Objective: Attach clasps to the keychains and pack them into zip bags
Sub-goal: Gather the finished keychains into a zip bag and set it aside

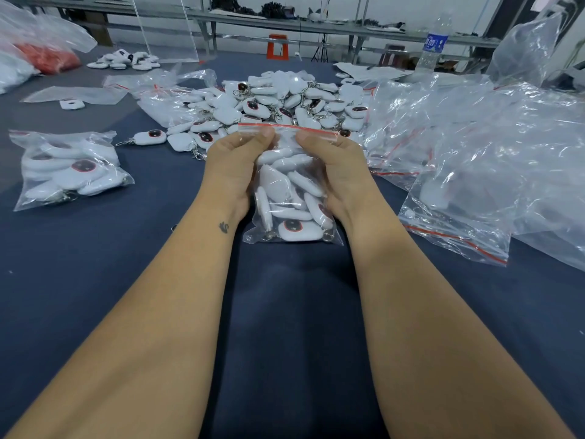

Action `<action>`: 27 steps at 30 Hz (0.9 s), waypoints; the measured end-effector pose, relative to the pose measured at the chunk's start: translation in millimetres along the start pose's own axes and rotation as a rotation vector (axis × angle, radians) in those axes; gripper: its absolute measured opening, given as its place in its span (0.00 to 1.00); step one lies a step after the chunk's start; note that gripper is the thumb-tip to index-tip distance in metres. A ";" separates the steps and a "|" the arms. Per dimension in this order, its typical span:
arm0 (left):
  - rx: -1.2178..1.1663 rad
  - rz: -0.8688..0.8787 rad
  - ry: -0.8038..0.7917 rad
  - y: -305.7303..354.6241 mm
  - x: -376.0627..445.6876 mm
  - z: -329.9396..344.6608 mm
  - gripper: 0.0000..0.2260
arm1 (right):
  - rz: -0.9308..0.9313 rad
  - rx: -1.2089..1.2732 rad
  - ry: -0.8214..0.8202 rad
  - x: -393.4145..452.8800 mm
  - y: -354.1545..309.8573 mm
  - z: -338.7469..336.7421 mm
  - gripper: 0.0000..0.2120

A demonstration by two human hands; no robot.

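Reaching forward side by side, both forearms stretch over the dark blue bench [95, 264], wrists close together, and both hands hold one filled zip bag [291, 191] upright between them. The left hand [234, 166] curls round the bag's left edge with its thumb pinching just under the red zip strip [288, 128]; the right hand [335, 166] mirrors it on the right edge, its thumb also pressed below the strip. The fingers of both hands wrap behind the bag and are hidden by the palms and the plastic, so how they lie there cannot be told. Whether the strip is sealed between the thumbs is hard to make out.

Below the thumbs, the bag is packed with white keychains [285, 213], flat and rounded; one at the bottom shows a dark oval face ringed in red, and small metal clasps sit in the lower corners. The bag's bottom rests on or just above the bench.

Just beyond the fingers lies a loose heap of keychains [285, 99], many with clasps. Left of the left hand lies another packed bag [69, 169]. Right of the right hand is a pile of empty zip bags [474, 147]. Farther beyond stands a water bottle [435, 42].
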State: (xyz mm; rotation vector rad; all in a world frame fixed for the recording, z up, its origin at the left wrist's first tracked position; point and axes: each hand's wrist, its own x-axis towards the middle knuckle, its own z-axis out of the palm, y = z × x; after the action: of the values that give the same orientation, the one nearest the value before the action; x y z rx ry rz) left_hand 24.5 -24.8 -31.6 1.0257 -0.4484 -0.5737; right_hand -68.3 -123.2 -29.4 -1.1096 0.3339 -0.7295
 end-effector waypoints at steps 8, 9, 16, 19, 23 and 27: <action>-0.062 0.038 -0.086 0.4 -4.2 3.1 0.08 | -0.046 -0.096 0.016 0.9 2.3 2.6 0.02; -0.055 0.046 -0.066 0.2 -4.1 3.2 0.08 | -0.033 -0.104 0.013 -0.3 2.4 3.4 0.02; -0.001 0.081 -0.028 -0.4 -1.7 1.8 0.12 | -0.139 -0.369 0.055 -1.9 0.6 6.0 0.11; 0.003 0.062 -0.028 -2.1 -0.3 3.0 0.05 | -0.165 -0.371 0.118 0.6 1.4 7.2 0.09; 0.084 0.050 0.058 -4.4 5.3 2.4 0.13 | -0.154 -0.299 0.153 1.4 0.1 6.2 0.02; 0.046 0.054 0.125 3.2 8.7 -7.0 0.14 | -0.126 -0.399 0.006 -0.8 1.7 13.7 0.09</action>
State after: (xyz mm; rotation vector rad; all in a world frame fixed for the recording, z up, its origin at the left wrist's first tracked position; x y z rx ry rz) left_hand 36.1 -24.4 -31.3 1.0839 -0.3791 -0.4495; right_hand -60.2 -112.8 -25.2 -1.5159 0.4289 -0.7977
